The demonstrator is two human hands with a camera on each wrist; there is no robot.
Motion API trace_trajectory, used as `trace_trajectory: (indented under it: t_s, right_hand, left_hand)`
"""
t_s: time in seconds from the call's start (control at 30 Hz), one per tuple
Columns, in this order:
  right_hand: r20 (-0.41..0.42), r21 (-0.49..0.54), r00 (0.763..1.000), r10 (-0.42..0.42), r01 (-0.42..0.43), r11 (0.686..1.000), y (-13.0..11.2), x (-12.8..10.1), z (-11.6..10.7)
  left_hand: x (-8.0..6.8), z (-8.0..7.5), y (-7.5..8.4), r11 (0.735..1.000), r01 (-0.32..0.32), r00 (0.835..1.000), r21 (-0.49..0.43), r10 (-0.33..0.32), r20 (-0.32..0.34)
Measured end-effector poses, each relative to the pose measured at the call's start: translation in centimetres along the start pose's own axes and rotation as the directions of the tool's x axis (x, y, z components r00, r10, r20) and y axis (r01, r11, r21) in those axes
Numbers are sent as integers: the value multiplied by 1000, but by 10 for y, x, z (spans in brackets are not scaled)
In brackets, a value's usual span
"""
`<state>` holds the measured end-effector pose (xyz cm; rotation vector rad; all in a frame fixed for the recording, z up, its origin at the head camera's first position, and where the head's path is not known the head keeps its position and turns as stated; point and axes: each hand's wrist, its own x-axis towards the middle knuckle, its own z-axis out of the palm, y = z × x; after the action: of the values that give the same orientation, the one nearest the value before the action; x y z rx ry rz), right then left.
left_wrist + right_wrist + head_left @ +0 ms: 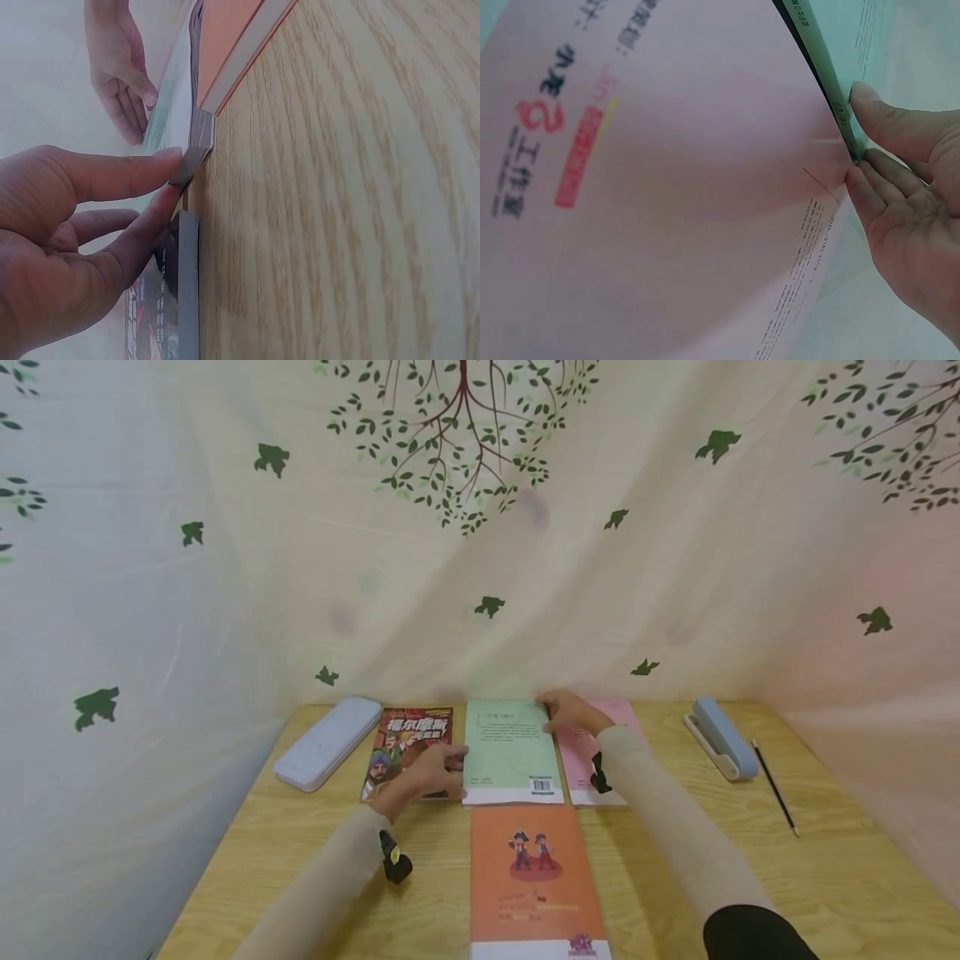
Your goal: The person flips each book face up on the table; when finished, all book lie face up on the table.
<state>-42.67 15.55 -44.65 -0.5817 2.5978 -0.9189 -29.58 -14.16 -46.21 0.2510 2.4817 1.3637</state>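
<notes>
Green book [511, 750] at frame centre on the desk [825, 860], long axis running away from the viewer. Left hand [427, 774] pinches its lower-left corner; right hand [567, 711] grips its upper-right edge.

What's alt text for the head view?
Two hands grip a green book on a wooden desk: left hand at its near-left corner, right hand at its far-right corner. Comic, pink book and orange book surround it.
</notes>
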Motion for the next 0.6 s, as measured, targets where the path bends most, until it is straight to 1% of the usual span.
trace_trajectory:
  t_s: [0.2, 0.43, 0.6]
  right_hand:
    - [-14, 4, 1000, -3, 3, 1000, 0, -1, 2]
    - [-27, 22, 998, 48, -47, 999, 1, 2, 7]
    - [-36, -5, 999, 33, -34, 999, 1, 1, 9]
  left_hand:
    - [-3, 0, 4, 1000, 12, 1000, -16, -12, 6]
    - [-6, 0, 5, 1000, -9, 1000, 15, 9, -11]
    - [-6, 1, 5, 1000, -9, 1000, 4, 9, -4]
